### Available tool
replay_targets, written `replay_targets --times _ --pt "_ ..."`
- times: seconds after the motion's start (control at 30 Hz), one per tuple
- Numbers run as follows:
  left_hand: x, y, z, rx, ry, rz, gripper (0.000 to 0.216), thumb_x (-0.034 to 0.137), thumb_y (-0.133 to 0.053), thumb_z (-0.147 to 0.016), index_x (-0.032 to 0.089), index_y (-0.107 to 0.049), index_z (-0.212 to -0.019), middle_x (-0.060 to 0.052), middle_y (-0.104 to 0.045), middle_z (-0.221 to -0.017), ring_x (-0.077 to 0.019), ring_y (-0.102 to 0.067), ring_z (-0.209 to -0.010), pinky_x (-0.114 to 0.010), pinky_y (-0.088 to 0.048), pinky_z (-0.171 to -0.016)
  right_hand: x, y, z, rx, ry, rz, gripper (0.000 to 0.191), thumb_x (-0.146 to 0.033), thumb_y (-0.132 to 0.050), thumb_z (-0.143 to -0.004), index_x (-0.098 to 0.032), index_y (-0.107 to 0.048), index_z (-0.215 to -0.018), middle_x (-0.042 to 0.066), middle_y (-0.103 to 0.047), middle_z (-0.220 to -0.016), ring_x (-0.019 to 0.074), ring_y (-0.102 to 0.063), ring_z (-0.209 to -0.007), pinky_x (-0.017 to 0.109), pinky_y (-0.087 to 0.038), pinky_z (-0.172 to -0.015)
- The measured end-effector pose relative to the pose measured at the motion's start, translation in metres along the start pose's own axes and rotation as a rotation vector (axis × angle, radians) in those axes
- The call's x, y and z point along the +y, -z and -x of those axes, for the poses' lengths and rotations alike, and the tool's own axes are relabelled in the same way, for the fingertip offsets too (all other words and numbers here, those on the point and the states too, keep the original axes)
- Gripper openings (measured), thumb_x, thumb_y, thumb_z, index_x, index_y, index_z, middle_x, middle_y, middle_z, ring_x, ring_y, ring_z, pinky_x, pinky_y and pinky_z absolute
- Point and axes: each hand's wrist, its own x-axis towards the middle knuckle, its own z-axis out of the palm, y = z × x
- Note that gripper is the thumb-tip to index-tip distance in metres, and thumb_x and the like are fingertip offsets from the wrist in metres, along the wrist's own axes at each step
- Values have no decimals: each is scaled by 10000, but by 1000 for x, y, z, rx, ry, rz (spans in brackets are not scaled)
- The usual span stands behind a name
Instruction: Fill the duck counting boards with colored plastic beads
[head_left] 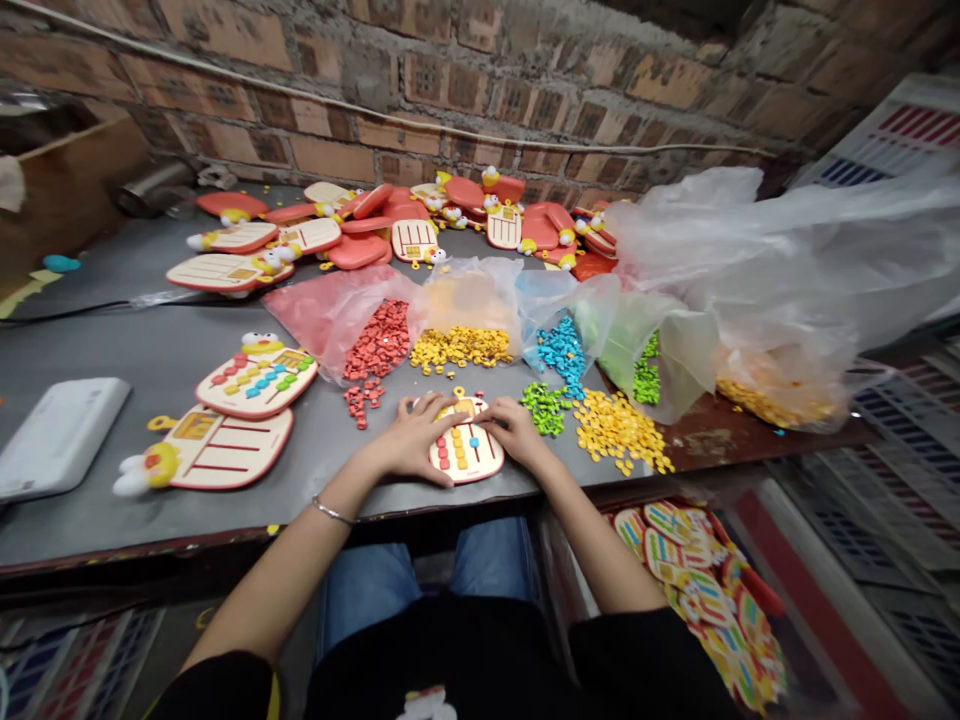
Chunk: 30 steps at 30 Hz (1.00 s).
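Note:
A cream toy board [484, 462] with a red rim lies on the table in front of me, with red, yellow and blue pieces in its slots. My left hand [409, 440] grips it from the left, its fingers across the upper part and its thumb at the lower edge. My right hand [516, 430] is at the board's upper right, fingers pinched together over a slot; any small piece between them is too small to make out. Beyond the hands lie heaps of small red pieces [377, 340], yellow pieces [461, 347], blue pieces [561, 350] and green pieces [545, 408].
More yellow pieces [619, 430] are heaped right of my hand. A filled board [259, 382] overlaps an unfilled board [232, 450] at left, near a white box [64, 435]. Red-backed boards [360, 250] pile by the brick wall. Clear plastic bags [795, 260] spread at right.

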Motion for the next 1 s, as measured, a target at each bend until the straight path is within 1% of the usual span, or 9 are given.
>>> replay_targets --times 0.13,0.2,0.27,0.37,0.43,0.5,0.6,0.7,1.0 --pt "-1 -1 0 -1 5 7 1032 730 -664 -630 330 -259 -1491 -137 -214 -1557 -418 -154 -1395 -604 -120 -1044 -9 -6 -2 -44 64 -80 139 -181 -590 -859 -213 -707 -790 43 -660 -809 199 -586 -849 352 -464 -806" --pt "-2 -2 0 -4 4 15 1005 732 -660 -634 345 -281 -1481 -125 -199 -1563 -423 -146 -1398 -606 -116 -1048 -11 0 3 -125 87 -134 119 -205 -609 -852 -212 -699 -775 33 -666 -784 198 -590 -840 350 -466 -808" --pt "-3 -2 1 -6 -1 22 966 727 -659 -644 369 -308 -1469 -115 -189 -1566 -430 -141 -1397 -610 -105 -1051 -8 13 12 -114 62 -191 98 -230 -616 -848 -210 -692 -788 29 -672 -798 194 -602 -838 343 -475 -807" --pt "-4 -2 1 -9 -8 29 916 735 -666 -635 399 -370 -1435 -106 -186 -1564 -444 -140 -1392 -616 -103 -1048 12 43 24 222 -85 -138 113 -250 -580 -852 -198 -674 -816 47 -667 -857 199 -615 -851 336 -488 -785" --pt "-4 -1 1 -9 -11 30 898 753 -658 -629 406 -400 -1417 -105 -189 -1562 -444 -140 -1392 -616 -108 -1046 34 67 29 470 -216 52 133 -245 -548 -843 -187 -667 -831 61 -655 -866 210 -607 -836 344 -488 -771" --pt "-4 -1 1 -9 -14 33 894 765 -649 -627 404 -411 -1410 -110 -188 -1563 -443 -140 -1392 -616 -110 -1045 57 88 30 557 -324 289 149 -220 -536 -817 -171 -672 -856 78 -642 -871 223 -592 -825 367 -479 -793" --pt "-5 -1 1 -6 -17 42 896 765 -652 -624 402 -415 -1408 -112 -187 -1565 -448 -145 -1388 -619 -110 -1045 83 107 28 427 -418 516 194 -163 -546 -771 -147 -687 -904 102 -624 -902 241 -574 -862 383 -458 -843" --pt "-5 -2 1 3 -14 46 893 755 -657 -627 401 -413 -1410 -106 -202 -1562 -450 -159 -1378 -619 -115 -1047 94 109 27 290 -436 621 240 -112 -524 -765 -154 -694 -927 97 -603 -898 232 -555 -858 353 -448 -829" --pt "-6 -3 1 1 -17 39 905 757 -659 -625 413 -393 -1419 -98 -197 -1562 -446 -155 -1383 -623 -105 -1047 97 107 35 249 -424 682 297 -92 -520 -765 -148 -691 -1002 107 -608 -944 239 -549 -889 338 -430 -833"
